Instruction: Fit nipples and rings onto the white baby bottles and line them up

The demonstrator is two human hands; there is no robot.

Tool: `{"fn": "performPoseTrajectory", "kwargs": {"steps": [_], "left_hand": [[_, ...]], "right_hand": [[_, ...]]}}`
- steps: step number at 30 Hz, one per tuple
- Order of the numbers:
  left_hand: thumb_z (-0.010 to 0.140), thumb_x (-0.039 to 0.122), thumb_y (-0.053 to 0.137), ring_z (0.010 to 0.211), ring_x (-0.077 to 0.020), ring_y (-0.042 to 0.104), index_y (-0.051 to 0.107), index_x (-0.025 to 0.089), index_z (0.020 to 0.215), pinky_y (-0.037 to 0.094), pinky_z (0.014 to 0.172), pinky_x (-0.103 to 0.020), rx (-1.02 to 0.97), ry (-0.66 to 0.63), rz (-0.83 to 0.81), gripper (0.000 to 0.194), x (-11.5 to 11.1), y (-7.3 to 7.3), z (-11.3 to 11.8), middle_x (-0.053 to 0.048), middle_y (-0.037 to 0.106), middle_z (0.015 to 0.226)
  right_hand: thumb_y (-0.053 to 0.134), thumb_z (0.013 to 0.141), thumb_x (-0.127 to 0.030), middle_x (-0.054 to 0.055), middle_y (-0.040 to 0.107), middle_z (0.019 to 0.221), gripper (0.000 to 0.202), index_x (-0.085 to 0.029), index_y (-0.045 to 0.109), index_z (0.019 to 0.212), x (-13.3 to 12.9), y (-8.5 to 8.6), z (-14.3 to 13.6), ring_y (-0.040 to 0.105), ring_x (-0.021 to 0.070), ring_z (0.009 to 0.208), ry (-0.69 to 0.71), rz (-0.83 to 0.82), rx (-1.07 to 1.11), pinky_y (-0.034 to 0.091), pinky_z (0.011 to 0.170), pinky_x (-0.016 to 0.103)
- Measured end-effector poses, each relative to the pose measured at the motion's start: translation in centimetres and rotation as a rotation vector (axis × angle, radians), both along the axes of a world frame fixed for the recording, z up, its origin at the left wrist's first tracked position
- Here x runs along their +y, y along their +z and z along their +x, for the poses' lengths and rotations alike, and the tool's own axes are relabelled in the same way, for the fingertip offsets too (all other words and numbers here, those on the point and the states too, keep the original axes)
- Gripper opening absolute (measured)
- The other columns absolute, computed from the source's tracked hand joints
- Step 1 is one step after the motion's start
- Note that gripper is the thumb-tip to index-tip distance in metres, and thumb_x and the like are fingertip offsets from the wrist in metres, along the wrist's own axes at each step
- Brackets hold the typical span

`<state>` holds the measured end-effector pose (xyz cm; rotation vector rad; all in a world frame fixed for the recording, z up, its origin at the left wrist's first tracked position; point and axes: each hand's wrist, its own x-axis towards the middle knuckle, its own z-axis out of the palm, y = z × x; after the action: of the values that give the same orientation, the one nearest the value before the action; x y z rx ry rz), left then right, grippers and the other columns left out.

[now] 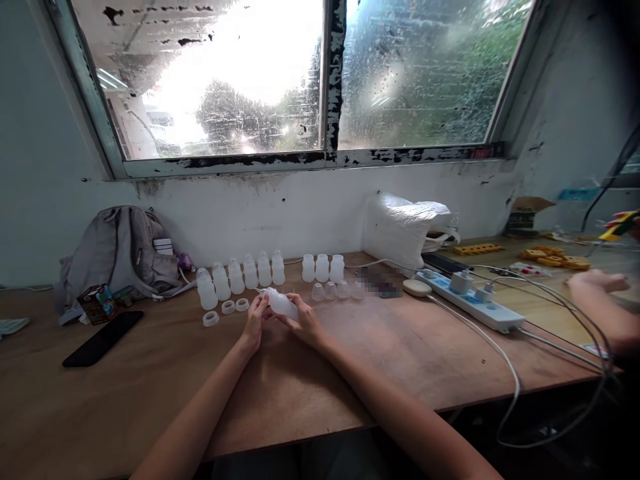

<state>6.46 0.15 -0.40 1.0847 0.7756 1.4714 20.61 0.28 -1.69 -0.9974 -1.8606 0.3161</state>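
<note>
Head view: left hand (pixel 255 317) and right hand (pixel 304 319) pinch a frosted white plastic bottle (pixel 283 305), tilted over the brown wooden desk (pixel 390 353); behind stand six translucent teat-topped bottles (pixel 235 276) and three translucent cylinders (pixel 323 269), contents indistinct.

Brn tbl (pixel 380 360), btls (pixel 236 277), ph. (pixel 104 339), pwr strip (pixel 473 304)

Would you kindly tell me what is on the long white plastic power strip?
Two blocky white plastic plugs sit on the power strip; what lies directly beneath them is covered.
</note>
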Motion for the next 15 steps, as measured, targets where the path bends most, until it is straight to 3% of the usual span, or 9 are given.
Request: {"fn": "performPoseTrajectory", "kwargs": {"steps": [8, 15], "left_hand": [[0.065, 0.054, 0.054, 0.078, -0.0174, 0.057, 0.06, 0.014, 0.087, 0.042, 0.062, -0.023, 0.059, 0.058, -0.05, 0.045, 0.33, -0.12, -0.56, -0.006, 0.061, 0.084], [0.071, 0.054, 0.049, 0.077, -0.0167, 0.055, 0.056, 0.014, 0.088, 0.043, 0.064, -0.024, 0.226, 0.088, 0.071, 0.044, 0.14, -0.13, -0.22, -0.006, 0.059, 0.083]], "right_hand": [[0.058, 0.069, -0.034, 0.007, 0.056, 0.098, 0.044, -0.02, 0.042, 0.108, -0.03, -0.21, -0.02, 0.054, 0.0192, 0.087, -0.009, 0.031, -0.011, 0.042, 0.075, 0.031], [0.059, 0.069, -0.031, 0.009, 0.055, 0.099, 0.054, -0.018, 0.035, 0.116, -0.18, -0.16, -0.24, 0.054, 0.0189, 0.088, 0.067, 0.02, 0.004, 0.043, 0.076, 0.032]]}}
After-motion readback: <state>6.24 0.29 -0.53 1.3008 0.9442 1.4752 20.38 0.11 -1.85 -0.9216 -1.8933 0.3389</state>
